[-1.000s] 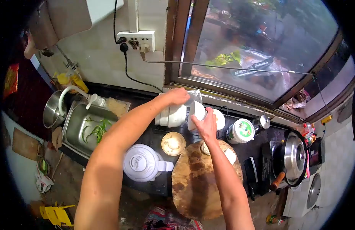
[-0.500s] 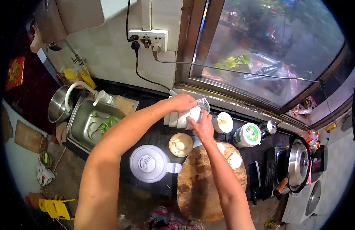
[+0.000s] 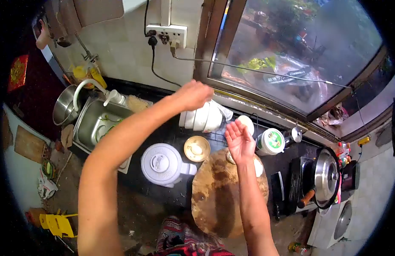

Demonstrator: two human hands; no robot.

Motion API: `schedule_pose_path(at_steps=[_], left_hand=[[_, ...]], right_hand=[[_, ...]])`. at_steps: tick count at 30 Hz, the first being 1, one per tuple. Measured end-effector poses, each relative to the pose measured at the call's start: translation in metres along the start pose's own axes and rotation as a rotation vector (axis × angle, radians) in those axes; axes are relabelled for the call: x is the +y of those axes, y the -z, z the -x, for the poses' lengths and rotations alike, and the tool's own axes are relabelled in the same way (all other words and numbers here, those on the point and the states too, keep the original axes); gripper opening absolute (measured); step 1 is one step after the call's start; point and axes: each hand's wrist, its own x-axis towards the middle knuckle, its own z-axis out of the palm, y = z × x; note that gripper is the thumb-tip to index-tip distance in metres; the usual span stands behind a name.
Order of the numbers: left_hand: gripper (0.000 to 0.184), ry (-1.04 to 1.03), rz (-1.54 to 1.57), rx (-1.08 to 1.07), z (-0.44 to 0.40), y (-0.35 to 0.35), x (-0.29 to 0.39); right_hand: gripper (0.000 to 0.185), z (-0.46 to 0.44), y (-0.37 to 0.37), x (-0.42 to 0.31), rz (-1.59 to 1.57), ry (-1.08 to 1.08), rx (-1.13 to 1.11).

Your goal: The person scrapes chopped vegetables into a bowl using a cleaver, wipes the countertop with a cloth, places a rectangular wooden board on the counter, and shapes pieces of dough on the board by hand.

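Observation:
My left hand [image 3: 194, 95] is raised over a row of stacked white bowls [image 3: 201, 118] by the window sill. Its fingers are curled together, and whatever may be in them is hidden. My right hand [image 3: 241, 141] is held palm up with the fingers stretched out and nothing in it. Just behind it stands a white cup [image 3: 247, 123], partly covered by the fingers. Beneath my right wrist lies a round wooden chopping board [image 3: 214, 196], with pale pieces [image 3: 258, 168] near its far edge. A cream bowl [image 3: 196, 148] with something pale inside sits between the hands, nearer me.
A white lidded jug [image 3: 161, 164] is left of the board. At the left is a steel sink [image 3: 88, 121] with green leaves. To the right are a white tub [image 3: 271, 141] with a green label, a knife [image 3: 279, 190] and a lidded pan [image 3: 326, 177] on the stove.
Both hands have come away from the white bowls. The left has lifted toward the window sill; the right has moved right and toward me, turning palm up with spread fingers.

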Motion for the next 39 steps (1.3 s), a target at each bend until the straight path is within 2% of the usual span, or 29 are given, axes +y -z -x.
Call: schedule_pose_path(at_steps=[1, 2, 5, 6, 7, 8, 9, 10, 11, 12, 14, 16, 18, 19, 20, 21, 22, 23, 24, 25, 26, 27, 28, 31, 34, 36, 37, 39], left_hand=[[0.023, 0.023, 0.081, 0.118, 0.008, 0.018, 0.014], [0.022, 0.050, 0.162, 0.237, 0.017, 0.036, 0.030], [0.021, 0.055, 0.427, 0.364, 0.065, 0.071, 0.094], [0.022, -0.015, 0.303, 0.380, 0.091, 0.071, 0.120], [0.022, -0.173, 0.235, 0.445, 0.117, 0.063, 0.147], [0.023, -0.209, 0.305, 0.435, 0.143, 0.048, 0.177], [0.024, -0.272, 0.505, 0.495, 0.168, 0.025, 0.209], [0.031, -0.270, 0.555, 0.462, 0.190, 0.007, 0.240], [0.041, -0.245, 0.518, 0.456, 0.211, -0.017, 0.272], [0.049, -0.220, 0.555, 0.341, 0.230, -0.040, 0.291], [0.049, -0.147, 0.327, 0.406, 0.270, -0.094, 0.303], [0.046, 0.084, 0.202, 0.264, 0.319, -0.137, 0.296], [0.035, 0.479, -0.054, 0.179, 0.373, -0.133, 0.295], [0.034, 0.789, -0.246, 0.230, 0.425, -0.167, 0.287], [0.030, 0.940, -0.356, 0.179, 0.448, -0.168, 0.292], [0.027, 1.090, -0.462, 0.107, 0.470, -0.168, 0.297], [0.022, 1.078, -0.483, -0.063, 0.470, -0.134, 0.307], [0.021, 1.238, -0.292, -0.015, 0.465, -0.128, 0.311], [0.020, 1.391, -0.088, 0.032, 0.457, -0.126, 0.317], [0.019, 1.533, 0.123, 0.078, 0.455, -0.124, 0.322], [0.021, 1.194, 0.033, 0.133, 0.471, -0.152, 0.315], [0.024, 1.334, 0.492, 0.419, 0.472, -0.181, 0.306], [0.027, 1.409, 0.967, 0.714, 0.464, -0.197, 0.298], [0.043, 1.417, 1.241, 0.649, 0.422, -0.180, 0.273], [0.052, 1.141, 1.132, 0.690, 0.396, -0.189, 0.223], [0.053, 1.172, 1.289, 0.803, 0.372, -0.180, 0.186], [0.054, 1.185, 1.367, 0.864, 0.359, -0.177, 0.169], [0.061, 1.057, 1.321, 0.746, 0.339, -0.181, 0.136]], right_hand=[[0.046, 0.007, 0.008, -0.005, -0.242, -0.072, -0.203], [0.050, 0.019, -0.004, -0.005, -0.288, -0.051, -0.156], [0.054, 0.059, -0.035, -0.007, -0.330, -0.078, -0.154], [0.055, 0.074, -0.043, -0.006, -0.323, -0.107, -0.169], [0.054, 0.093, -0.050, -0.003, -0.274, -0.141, -0.221], [0.052, 0.110, -0.045, 0.001, -0.270, -0.203, -0.327], [0.051, 0.129, -0.046, 0.010, -0.188, -0.236, -0.353], [0.051, 0.146, -0.048, 0.022, -0.105, -0.265, -0.384], [0.052, 0.162, -0.047, 0.037, -0.194, -0.353, -0.302], [0.053, 0.178, -0.046, 0.054, -0.276, -0.433, -0.215], [0.059, 0.205, -0.028, 0.080, -0.277, -0.642, -0.250], [0.060, 0.237, -0.015, 0.099, -0.111, -0.782, -0.205], [0.061, 0.270, -0.016, 0.102, 0.509, -0.878, -0.231], [0.064, 0.279, -0.005, 0.105, 1.049, -0.785, -0.578], [0.063, 0.286, 0.014, 0.104, 1.538, -0.424, -0.855], [0.061, 0.284, 0.023, 0.102, 1.567, -0.357, -0.883], [0.058, 0.277, 0.027, 0.100, 1.593, -0.280, -0.913], [0.046, 0.270, 0.028, 0.098, 1.471, -0.424, -0.686], [0.034, 0.253, 0.057, 0.107, 1.179, -0.613, -0.400], [0.030, 0.245, 0.042, 0.098, 1.095, -0.596, -0.288], [0.030, 0.232, 0.039, 0.093, 1.093, -0.543, -0.292], [0.029, 0.220, 0.039, 0.090, 1.071, -0.517, -0.235], [0.029, 0.201, 0.057, 0.090, 1.188, -0.430, -0.241], [0.027, 0.165, 0.068, 0.079, 1.187, -0.326, -0.213], [0.034, 0.147, 0.062, 0.077, 1.286, -0.296, -0.165], [0.040, 0.133, 0.054, 0.088, 1.262, -0.218, -0.153], [0.051, 0.122, 0.059, 0.093, 1.293, -0.205, -0.167], [0.047, 0.111, 0.070, 0.101, 1.287, -0.146, -0.171]])
